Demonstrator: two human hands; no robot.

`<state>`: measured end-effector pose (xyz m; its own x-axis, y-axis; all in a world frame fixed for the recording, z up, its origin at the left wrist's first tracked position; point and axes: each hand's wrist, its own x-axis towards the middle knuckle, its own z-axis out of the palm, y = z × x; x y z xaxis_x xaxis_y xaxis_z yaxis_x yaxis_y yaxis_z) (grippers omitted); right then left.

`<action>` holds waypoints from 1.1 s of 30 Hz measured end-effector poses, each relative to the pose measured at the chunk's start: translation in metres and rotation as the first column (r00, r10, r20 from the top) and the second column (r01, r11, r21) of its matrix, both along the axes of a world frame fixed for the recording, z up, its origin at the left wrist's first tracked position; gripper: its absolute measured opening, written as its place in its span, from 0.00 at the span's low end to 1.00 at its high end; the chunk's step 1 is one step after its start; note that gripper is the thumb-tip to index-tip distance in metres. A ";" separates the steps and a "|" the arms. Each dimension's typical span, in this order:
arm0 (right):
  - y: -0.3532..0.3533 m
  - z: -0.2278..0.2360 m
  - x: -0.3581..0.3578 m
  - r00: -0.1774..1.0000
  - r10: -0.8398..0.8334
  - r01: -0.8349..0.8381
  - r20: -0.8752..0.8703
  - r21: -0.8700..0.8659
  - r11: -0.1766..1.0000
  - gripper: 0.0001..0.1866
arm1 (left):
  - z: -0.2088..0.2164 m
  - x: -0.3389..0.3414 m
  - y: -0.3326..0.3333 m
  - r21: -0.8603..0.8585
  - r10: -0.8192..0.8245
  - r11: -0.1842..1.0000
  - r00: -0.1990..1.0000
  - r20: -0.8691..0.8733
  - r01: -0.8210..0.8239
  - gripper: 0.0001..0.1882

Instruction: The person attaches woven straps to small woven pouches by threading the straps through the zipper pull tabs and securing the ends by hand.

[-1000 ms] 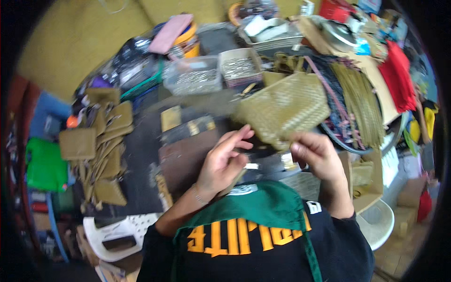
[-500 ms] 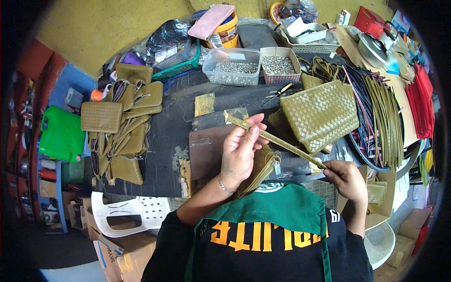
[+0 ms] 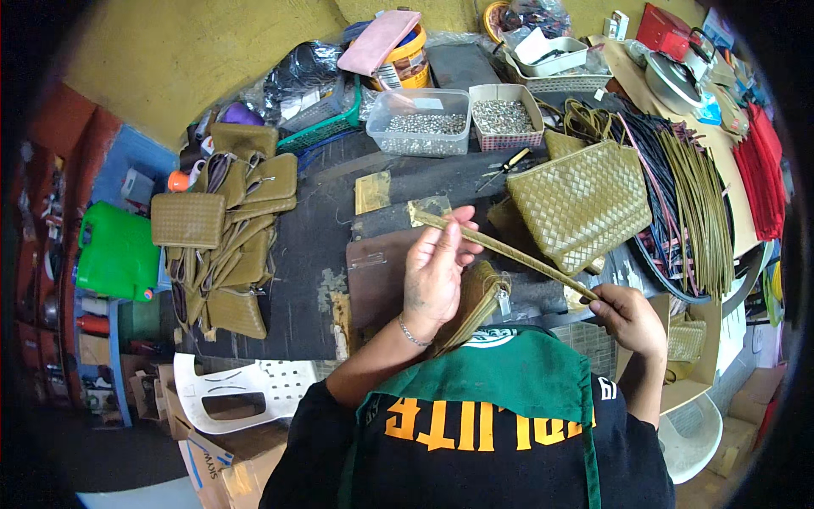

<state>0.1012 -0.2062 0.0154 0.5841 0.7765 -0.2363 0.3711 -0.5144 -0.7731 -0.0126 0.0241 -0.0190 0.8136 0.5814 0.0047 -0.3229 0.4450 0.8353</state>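
A narrow olive leather strap point(image 3: 530, 261) is stretched slantwise between my hands. My left hand point(image 3: 437, 267) pinches it near its far-left end, with thumb against fingers. The lower right end is gripped in my right hand point(image 3: 626, 318). Below the strap, an olive woven pouch point(image 3: 475, 301) with a zipper and a small pale tag leans against my green apron point(image 3: 483, 373), partly hidden by my left hand and wrist. Just beyond the strap lies a larger olive woven bag point(image 3: 581, 204) on the dark worktable point(image 3: 305, 220).
Stacked olive pouches point(image 3: 188, 220) lie at the left. Metal studs fill a clear plastic box point(image 3: 390, 140) and a smaller basket point(image 3: 509, 119) at the back. A screwdriver-like tool point(image 3: 504, 168) lies before them. Bundled olive strips point(image 3: 699, 212) are at right; a white plastic chair point(image 3: 242, 394) stands lower left.
Both hands keep their hold on the strap, which has turned slightly about its length. The whole view has shifted a little; the objects on the table stay put.
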 end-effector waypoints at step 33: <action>0.067 -0.012 0.044 0.738 0.084 0.542 -0.670 0.662 0.517 0.07 | 0.042 -0.020 -0.002 0.798 -0.372 0.314 0.840 -0.395 0.514 0.23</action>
<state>0.1449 -0.1387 0.0035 0.7568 0.6522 0.0433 -0.3164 0.4236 -0.8488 -0.0322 0.0221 0.0234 0.9817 -0.1237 0.1450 -0.1867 -0.4699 0.8627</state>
